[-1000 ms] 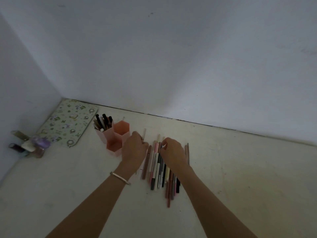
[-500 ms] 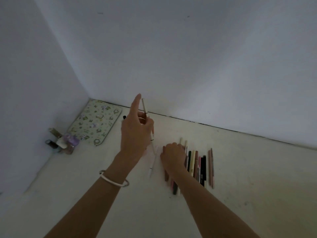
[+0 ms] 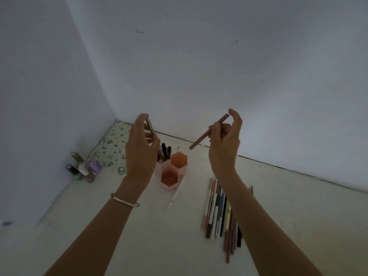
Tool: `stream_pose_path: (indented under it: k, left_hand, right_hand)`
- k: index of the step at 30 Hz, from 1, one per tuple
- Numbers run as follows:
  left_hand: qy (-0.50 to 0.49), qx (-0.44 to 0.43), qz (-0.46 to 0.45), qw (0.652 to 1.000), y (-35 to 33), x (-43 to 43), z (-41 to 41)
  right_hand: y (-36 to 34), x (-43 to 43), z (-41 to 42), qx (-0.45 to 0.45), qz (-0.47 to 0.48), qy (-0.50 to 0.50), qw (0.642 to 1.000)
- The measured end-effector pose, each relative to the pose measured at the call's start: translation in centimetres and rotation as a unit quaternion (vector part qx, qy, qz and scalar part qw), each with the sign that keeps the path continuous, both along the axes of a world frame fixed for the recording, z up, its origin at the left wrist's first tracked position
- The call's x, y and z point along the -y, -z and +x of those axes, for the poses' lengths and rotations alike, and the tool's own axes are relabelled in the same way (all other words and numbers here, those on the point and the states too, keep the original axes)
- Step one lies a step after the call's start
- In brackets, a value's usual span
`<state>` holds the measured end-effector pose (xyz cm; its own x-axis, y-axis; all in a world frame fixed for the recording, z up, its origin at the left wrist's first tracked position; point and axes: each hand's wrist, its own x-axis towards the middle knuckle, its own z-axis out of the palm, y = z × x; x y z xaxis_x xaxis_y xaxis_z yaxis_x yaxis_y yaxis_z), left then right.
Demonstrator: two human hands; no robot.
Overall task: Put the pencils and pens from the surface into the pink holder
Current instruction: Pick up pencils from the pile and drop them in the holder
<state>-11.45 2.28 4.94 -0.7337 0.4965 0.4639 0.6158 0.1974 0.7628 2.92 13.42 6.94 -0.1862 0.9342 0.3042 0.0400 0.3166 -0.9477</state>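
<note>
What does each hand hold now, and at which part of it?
The right hand pinches a reddish-brown pencil near its upper end. The left hand holds a pale pen between its fingers; the exact place is hidden.

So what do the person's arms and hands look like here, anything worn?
Both forearms are bare, with no sleeves in view and no gloves. The left hand has a thin, pale bangle around its wrist. The right hand and its wrist show no jewellery or watch. No rings are visible on the fingers, though the dim light limits detail.
</note>
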Motion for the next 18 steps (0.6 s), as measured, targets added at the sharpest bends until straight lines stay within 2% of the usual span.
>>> stream_pose_path:
  k: [4, 6, 9, 13, 15, 18]
  left_hand:
    - [0.004, -0.07, -0.135, 0.988, 2.5, 0.8, 0.2]
    - [-0.026, -0.108, -0.157, 0.981, 3.0, 1.3, 0.1]
    - [-0.075, -0.109, -0.08, 0.988, 2.2, 2.1, -0.8]
    - [-0.079, -0.035, -0.012, 0.996, 1.0, 3.0, -1.8]
    - [-0.067, -0.014, 0.016, 0.998, 0.5, 3.3, -1.9]
    - [-0.056, 0.004, 0.046, 0.997, -0.1, 3.9, -1.4]
  right_hand:
    - [1.1, 1.3, -0.6, -0.013, 0.015, 0.002, 1.0]
    - [1.8, 2.1, -1.1, -0.003, 0.028, -0.01, 1.0]
    - [2.8, 3.3, -2.1, 0.034, 0.073, -0.042, 0.996]
    - [4.2, 4.4, -3.5, 0.133, 0.111, -0.093, 0.981]
    - [4.9, 4.8, -4.1, 0.194, 0.126, -0.11, 0.967]
    - [6.1, 5.4, -4.5, 0.27, 0.222, -0.126, 0.928]
